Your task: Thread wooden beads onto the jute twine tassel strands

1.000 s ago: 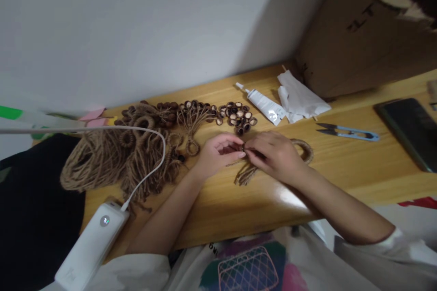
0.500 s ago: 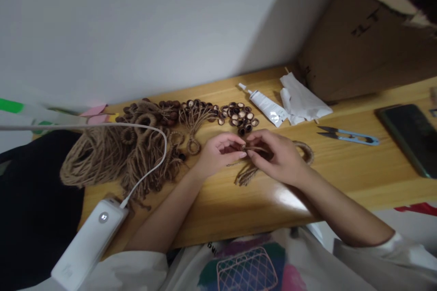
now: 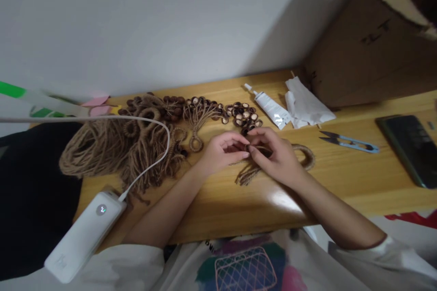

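Note:
My left hand (image 3: 220, 152) and my right hand (image 3: 275, 154) meet at the middle of the wooden table (image 3: 341, 177), fingertips pinched together on a strand of a jute twine piece (image 3: 249, 173). Its frayed tassel end lies below my hands and its wrapped loop (image 3: 307, 154) shows behind my right hand. A small brown bead seems to sit at the pinch, too small to be sure. Just beyond my fingers lies a pile of brown nut-shell beads (image 3: 244, 116).
A jute twine skein and finished tassels (image 3: 112, 150) lie at the left, with a white power bank (image 3: 80, 236) and its cable. A glue tube (image 3: 271, 107), crumpled paper (image 3: 305, 107), blue snips (image 3: 350, 142), a dark phone (image 3: 408, 148) and a cardboard box (image 3: 368, 50) sit at the right.
My hands stay pinched on the twine, fingers shifting only slightly. The camera has tilted a little, so everything sits slightly to the right of where it was.

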Demonstrator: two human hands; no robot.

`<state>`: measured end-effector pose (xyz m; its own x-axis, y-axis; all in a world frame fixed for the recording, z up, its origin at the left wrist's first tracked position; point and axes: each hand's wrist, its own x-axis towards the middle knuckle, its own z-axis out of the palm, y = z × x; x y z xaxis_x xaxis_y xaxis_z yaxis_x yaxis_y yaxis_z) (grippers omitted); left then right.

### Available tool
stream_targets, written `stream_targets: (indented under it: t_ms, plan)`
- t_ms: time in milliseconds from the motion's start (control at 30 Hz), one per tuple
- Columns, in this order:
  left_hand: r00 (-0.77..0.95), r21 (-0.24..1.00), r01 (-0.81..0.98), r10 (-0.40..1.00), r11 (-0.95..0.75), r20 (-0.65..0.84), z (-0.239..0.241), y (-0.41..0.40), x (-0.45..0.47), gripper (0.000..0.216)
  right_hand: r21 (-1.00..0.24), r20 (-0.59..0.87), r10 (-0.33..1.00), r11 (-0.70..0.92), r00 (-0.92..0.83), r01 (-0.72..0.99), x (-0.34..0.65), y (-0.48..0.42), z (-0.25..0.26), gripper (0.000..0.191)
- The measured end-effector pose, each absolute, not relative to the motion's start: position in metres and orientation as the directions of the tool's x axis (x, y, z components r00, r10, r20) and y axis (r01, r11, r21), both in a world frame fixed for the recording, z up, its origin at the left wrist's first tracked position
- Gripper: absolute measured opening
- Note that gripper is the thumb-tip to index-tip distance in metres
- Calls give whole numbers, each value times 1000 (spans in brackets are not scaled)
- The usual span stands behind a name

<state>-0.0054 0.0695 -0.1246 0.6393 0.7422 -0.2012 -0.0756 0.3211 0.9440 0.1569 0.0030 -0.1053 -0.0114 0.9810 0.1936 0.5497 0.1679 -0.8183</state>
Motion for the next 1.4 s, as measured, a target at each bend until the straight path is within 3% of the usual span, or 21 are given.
stream_targets:
  t_ms: [667, 1400]
  plan:
    - [645, 974, -66, 754, 218, -125, -128, 69, -6, 24, -826, 150, 989, 119, 10, 552, 155, 4, -105, 21]
    - [620, 971, -69, 772, 227, -137, -128, 68, -4, 23, -807, 160, 987, 122, 16, 577, 154, 4, -107, 22]
